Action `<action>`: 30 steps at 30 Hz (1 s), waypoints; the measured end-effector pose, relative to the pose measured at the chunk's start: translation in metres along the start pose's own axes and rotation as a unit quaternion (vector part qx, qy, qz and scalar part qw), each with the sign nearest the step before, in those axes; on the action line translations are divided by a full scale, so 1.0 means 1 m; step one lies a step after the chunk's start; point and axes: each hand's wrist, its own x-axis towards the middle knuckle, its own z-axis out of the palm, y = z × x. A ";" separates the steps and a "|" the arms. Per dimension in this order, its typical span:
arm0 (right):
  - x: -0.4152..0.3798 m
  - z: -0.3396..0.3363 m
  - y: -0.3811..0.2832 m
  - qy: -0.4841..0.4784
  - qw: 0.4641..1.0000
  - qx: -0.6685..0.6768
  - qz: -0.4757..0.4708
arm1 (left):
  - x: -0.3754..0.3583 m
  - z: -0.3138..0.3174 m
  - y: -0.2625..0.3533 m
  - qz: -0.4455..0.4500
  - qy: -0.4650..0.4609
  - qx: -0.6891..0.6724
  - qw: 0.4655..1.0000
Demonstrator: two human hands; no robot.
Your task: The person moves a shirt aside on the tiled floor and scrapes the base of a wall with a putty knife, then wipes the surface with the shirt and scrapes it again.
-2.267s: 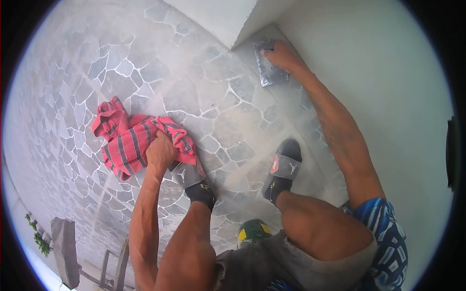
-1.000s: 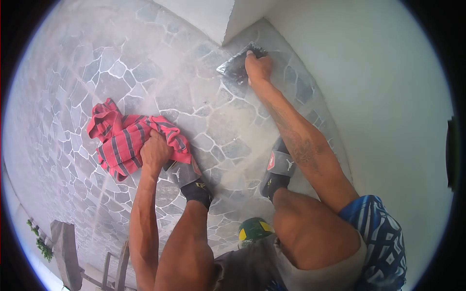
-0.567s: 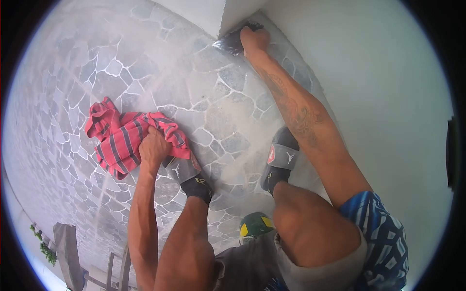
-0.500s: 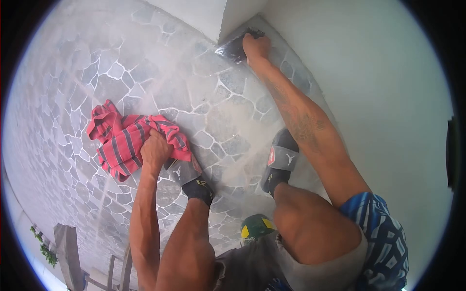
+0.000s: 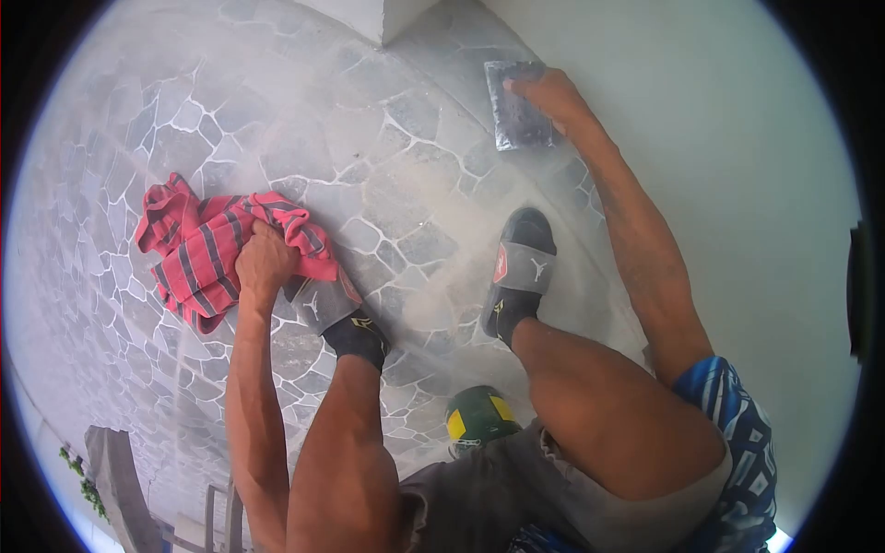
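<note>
My left hand grips a red cloth with dark stripes, bunched over the stone-patterned floor beside my left foot. At the upper right, near the foot of the pale wall, my right hand holds a dark, shiny rectangular pad. The thumb lies across its top face, and the other fingers are partly hidden. Pale dust covers parts of the floor between the two hands.
My feet, in grey slides, stand apart on the floor. A green and yellow round object sits between my legs. A white wall corner juts in at the top. Grey posts and a plant are at lower left.
My right hand has moved back from the corner and to the right with the dark pad, which now shows its broad face. My left hand still grips the cloth. The view has shifted slightly.
</note>
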 end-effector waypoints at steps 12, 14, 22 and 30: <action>-0.046 -0.005 0.015 0.068 0.957 -0.282 -0.008 | 0.000 -0.005 0.011 -0.046 -0.020 -0.001 0.999; -0.020 0.016 0.026 0.093 0.916 -0.378 -0.094 | 0.000 -0.003 0.007 -0.041 -0.017 0.001 0.999; -0.006 0.013 0.027 0.059 0.888 -0.443 -0.108 | -0.002 -0.011 0.018 -0.054 -0.010 -0.023 0.998; -0.012 0.003 0.025 -0.003 0.892 -0.435 -0.121 | -0.002 0.001 0.010 -0.027 -0.005 -0.013 1.000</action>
